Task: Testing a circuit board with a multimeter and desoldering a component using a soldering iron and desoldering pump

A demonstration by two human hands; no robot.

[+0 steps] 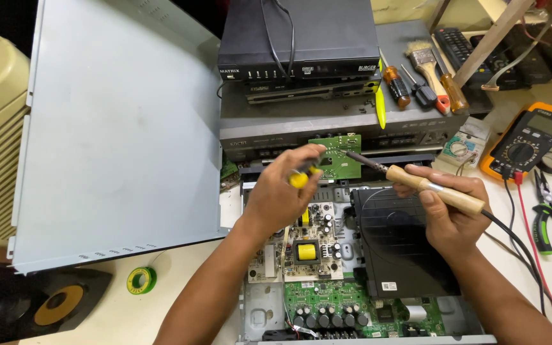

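Opened at lower centre, the player chassis (257,313) shows 2 exposed boards, its grey cover (122,128) already off at left. Above them, the left hand (282,191) is closed on 1 yellow-handled tool (300,177), steadying 1 small green board (337,155). Right hand (452,214) grips 1 wooden-handled soldering iron (416,185), tip on that board; soldering looks unfinished.

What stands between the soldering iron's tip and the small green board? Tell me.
Nothing visible. The soldering iron in the right hand has its tip at the small green board; the left hand sits beside it.
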